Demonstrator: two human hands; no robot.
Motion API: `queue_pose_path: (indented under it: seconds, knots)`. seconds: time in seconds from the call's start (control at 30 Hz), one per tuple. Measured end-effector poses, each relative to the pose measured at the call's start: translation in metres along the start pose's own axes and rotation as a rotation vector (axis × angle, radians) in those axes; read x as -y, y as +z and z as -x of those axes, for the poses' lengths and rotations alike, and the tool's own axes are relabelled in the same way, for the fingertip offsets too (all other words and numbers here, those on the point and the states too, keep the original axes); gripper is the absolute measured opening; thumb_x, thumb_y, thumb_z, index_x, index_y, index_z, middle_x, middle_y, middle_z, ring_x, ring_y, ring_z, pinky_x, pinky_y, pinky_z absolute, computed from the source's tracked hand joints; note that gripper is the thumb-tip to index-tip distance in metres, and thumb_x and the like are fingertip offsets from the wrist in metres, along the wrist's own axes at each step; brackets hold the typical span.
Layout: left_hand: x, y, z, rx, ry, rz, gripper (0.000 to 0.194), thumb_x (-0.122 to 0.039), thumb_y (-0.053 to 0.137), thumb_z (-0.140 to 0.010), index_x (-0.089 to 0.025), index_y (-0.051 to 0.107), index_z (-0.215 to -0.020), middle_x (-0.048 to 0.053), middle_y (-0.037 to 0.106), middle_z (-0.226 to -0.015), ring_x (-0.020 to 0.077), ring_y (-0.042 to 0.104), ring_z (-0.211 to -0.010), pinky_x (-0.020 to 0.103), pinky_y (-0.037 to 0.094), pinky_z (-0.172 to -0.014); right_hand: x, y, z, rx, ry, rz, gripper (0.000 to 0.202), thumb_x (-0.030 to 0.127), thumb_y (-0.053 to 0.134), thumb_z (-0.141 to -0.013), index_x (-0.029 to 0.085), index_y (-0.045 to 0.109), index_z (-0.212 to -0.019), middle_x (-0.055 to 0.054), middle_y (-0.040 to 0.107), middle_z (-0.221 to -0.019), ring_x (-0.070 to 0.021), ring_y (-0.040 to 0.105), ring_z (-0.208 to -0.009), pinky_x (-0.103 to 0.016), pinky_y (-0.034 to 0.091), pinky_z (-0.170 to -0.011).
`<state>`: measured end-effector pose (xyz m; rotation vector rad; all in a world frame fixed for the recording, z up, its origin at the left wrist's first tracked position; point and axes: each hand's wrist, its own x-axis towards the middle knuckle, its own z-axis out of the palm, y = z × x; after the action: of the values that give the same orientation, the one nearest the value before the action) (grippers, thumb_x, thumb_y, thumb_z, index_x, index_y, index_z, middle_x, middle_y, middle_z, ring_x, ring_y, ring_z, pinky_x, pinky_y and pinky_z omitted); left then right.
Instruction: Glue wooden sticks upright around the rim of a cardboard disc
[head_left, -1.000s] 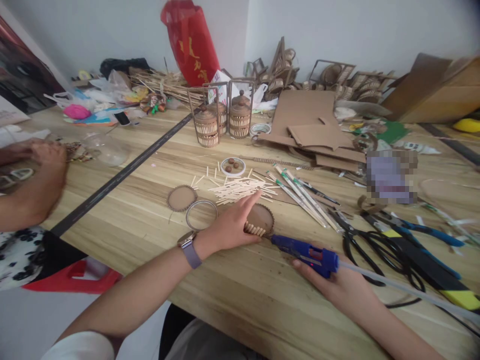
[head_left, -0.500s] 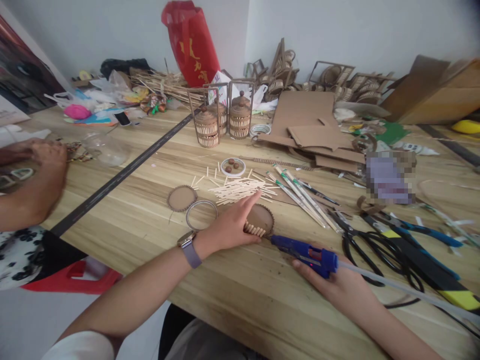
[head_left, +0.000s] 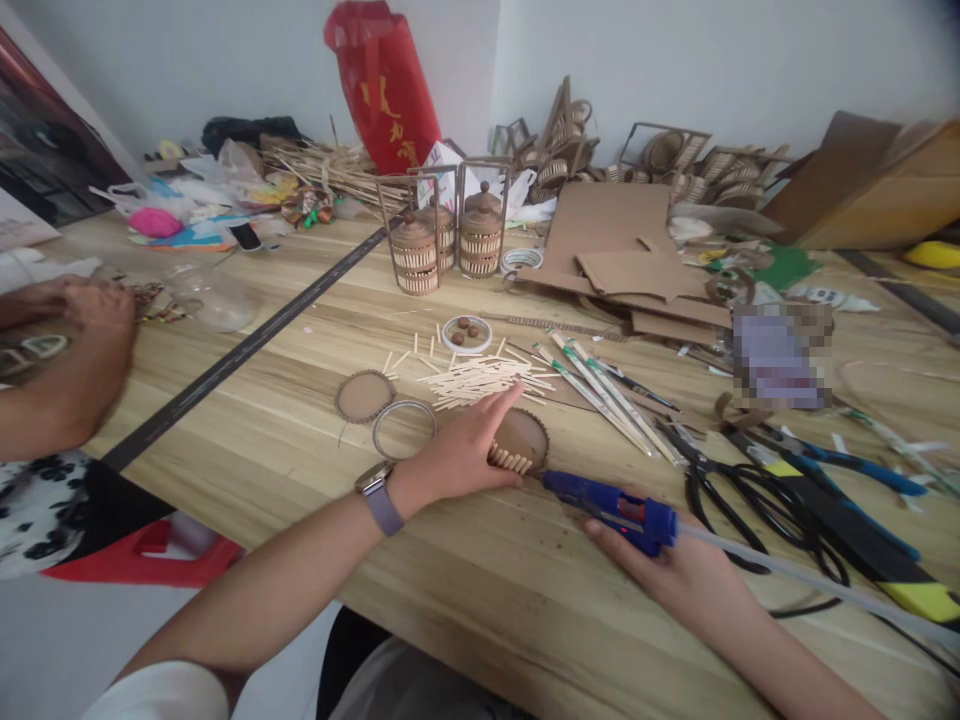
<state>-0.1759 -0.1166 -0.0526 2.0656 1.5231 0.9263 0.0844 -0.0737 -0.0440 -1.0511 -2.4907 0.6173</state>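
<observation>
My left hand (head_left: 463, 447) rests flat on a round cardboard disc (head_left: 527, 437) that has short wooden sticks glued along its near rim, fingers pressing those sticks. My right hand (head_left: 679, 568) grips a blue hot glue gun (head_left: 611, 508), its nozzle touching the disc's near edge. A clear glue stick juts out of the gun's back toward the right. Just beyond the disc lies a pile of thin wooden sticks (head_left: 480, 380). To the left lie a second cardboard disc (head_left: 364, 396) and a ring (head_left: 403, 428).
Black scissors (head_left: 731, 490), blue-handled pliers (head_left: 840, 462) and chopstick-like rods (head_left: 600, 390) lie to the right. Finished stick lanterns (head_left: 446, 240) stand behind, with cardboard sheets (head_left: 615, 250) beyond. Another person's hands (head_left: 82, 340) work at the far left. A red bag (head_left: 382, 80) stands by the wall.
</observation>
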Motion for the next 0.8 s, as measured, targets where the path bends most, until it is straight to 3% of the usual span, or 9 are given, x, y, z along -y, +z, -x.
queue_pose_path:
  seconds: [0.3, 0.53, 0.7, 0.8]
  knots:
    - [0.0, 0.0, -0.001, 0.004, -0.006, -0.013, 0.118, -0.031, 0.086, -0.064, -0.032, 0.004, -0.15, 0.011, 0.025, -0.156, 0.0312, 0.035, -0.139, 0.048, 0.032, -0.114, -0.001, 0.002, -0.001, -0.04, -0.035, 0.023, 0.036, 0.048, 0.052, -0.084, 0.019, 0.073, -0.08, -0.011, 0.076, -0.083, -0.0288, 0.072, -0.081, -0.036, 0.058, -0.066]
    - [-0.001, 0.0, -0.001, 0.006, -0.015, 0.0, 0.117, -0.031, 0.086, -0.064, -0.03, 0.007, -0.15, 0.012, 0.027, -0.155, 0.0306, 0.034, -0.139, 0.047, 0.031, -0.115, 0.004, 0.0, -0.002, -0.012, 0.022, -0.01, 0.033, 0.049, 0.053, -0.081, 0.022, 0.071, -0.077, -0.008, 0.075, -0.079, -0.028, 0.071, -0.076, -0.037, 0.057, -0.066]
    - [-0.002, -0.001, -0.001, 0.017, -0.03, -0.001, 0.118, -0.032, 0.086, -0.064, -0.032, 0.004, -0.149, 0.012, 0.027, -0.156, 0.031, 0.035, -0.139, 0.048, 0.032, -0.114, 0.002, -0.009, -0.006, -0.063, 0.261, -0.166, 0.036, 0.057, 0.057, -0.075, 0.023, 0.069, -0.075, -0.006, 0.073, -0.07, -0.0274, 0.068, -0.066, -0.036, 0.055, -0.058]
    - [-0.002, -0.001, 0.0, 0.015, -0.039, -0.003, 0.118, -0.032, 0.086, -0.064, -0.031, 0.005, -0.15, 0.012, 0.026, -0.156, 0.0311, 0.035, -0.139, 0.048, 0.032, -0.114, -0.003, -0.019, -0.004, 0.092, 0.433, -0.383, 0.046, 0.067, 0.059, -0.072, 0.022, 0.064, -0.064, -0.002, 0.061, -0.051, -0.0189, 0.057, -0.047, -0.03, 0.046, -0.045]
